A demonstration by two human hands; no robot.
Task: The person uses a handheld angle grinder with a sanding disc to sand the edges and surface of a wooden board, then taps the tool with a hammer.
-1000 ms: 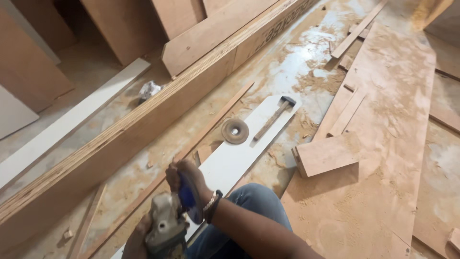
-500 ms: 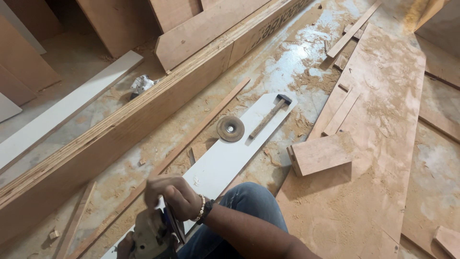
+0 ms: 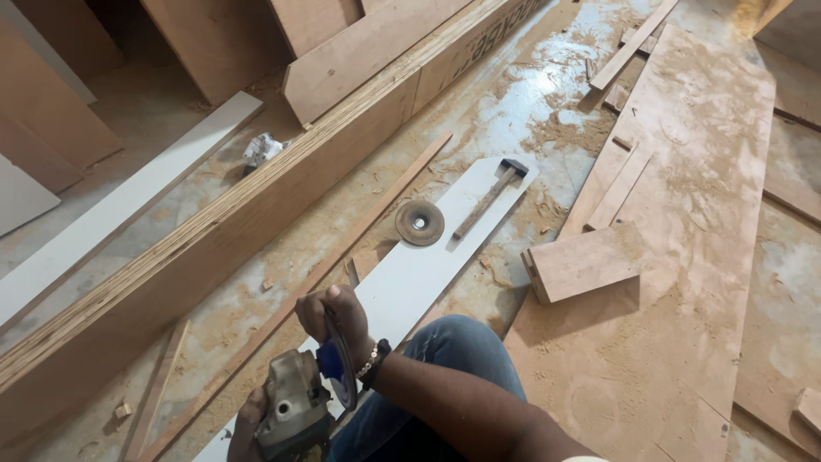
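My right hand is closed over the head of a grey angle grinder, gripping at its thin disc and blue guard. At the bottom edge my left hand holds the grinder's body from below and is mostly hidden. A beaded bracelet sits on my right wrist. My knee in blue jeans is just right of the tool. Ahead, a loose round grinding disc and a hammer lie on a long white board.
A long thick plywood beam runs diagonally on the left, with a thin wood strip beside it. A wood block rests on a large plywood sheet at the right. Sawdust covers the floor. Another white board lies far left.
My right hand dipped down over the grinder's head, then came back up onto the disc. The view shifted slightly; the things on the floor stayed put.
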